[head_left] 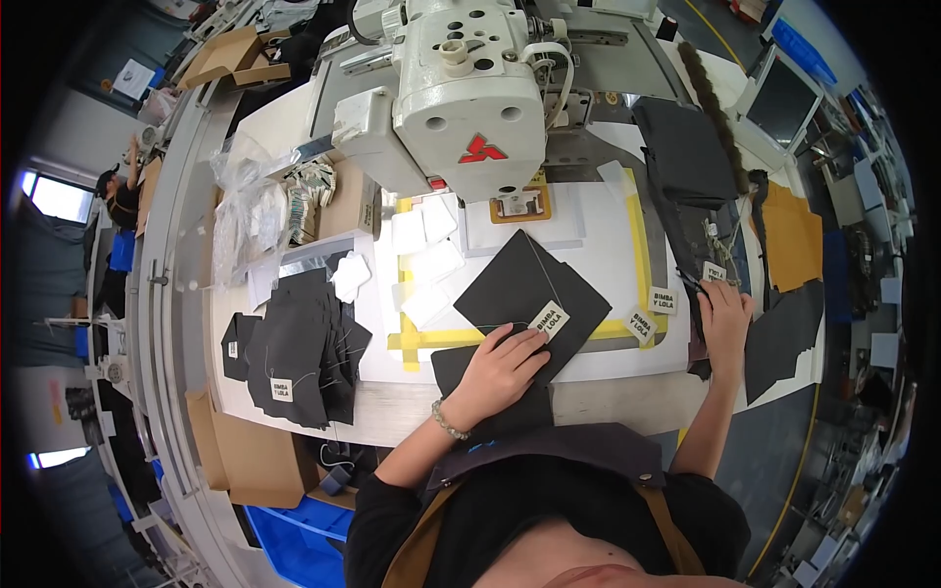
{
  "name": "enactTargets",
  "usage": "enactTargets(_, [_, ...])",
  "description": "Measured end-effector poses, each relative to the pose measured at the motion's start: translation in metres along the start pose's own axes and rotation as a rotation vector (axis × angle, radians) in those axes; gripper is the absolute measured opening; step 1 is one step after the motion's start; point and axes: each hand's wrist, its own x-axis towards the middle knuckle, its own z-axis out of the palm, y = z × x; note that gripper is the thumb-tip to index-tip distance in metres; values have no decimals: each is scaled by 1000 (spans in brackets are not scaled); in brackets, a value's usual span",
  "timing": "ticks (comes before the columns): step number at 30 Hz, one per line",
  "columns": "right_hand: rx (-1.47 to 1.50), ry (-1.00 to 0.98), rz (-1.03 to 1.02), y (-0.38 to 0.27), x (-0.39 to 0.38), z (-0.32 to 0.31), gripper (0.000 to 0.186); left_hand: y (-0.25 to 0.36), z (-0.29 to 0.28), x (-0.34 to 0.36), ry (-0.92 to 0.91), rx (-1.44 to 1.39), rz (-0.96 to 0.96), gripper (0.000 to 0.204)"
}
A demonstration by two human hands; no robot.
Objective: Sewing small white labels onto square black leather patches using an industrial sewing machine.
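My left hand (505, 370) lies spread on a black fabric piece (500, 278), its fingertips at the lower edge of a white label (550, 319). A loose thread runs up from that label. At the right, my right hand (725, 318) is curled by a dark strip of material, near another white label (715, 271). A slim dark thing (691, 282) shows beside its thumb; its kind is unclear. Two loose white labels, one upper (663, 300) and one lower (641, 326), lie between my hands. Above the fabric stands a white sewing machine head (470, 118).
Stacked black pieces (294, 353) lie at the left, beside white cards (350, 276) and an open box of labels (343, 201). Yellow tape (510, 341) frames the work area. Folded black fabric (686, 152) and a mustard piece (792, 238) are at the right. A blue bin (294, 544) stands below.
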Motion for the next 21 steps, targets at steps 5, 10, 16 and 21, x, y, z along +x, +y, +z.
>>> enactTargets(5, [-77,58,32,9,-2,15,12,-2,2,2,4,22,4,39])
enactTargets(10, [262,166,301,3,11,5,15,5,-4,6,30,-87,34,33])
enactTargets(16, [783,-84,71,-38,53,-22,25,24,-8,14,81,-48,109,19])
enactTargets(21, [527,-196,-77,-95,79,-40,37,31,-14,14,80,-130,70,17])
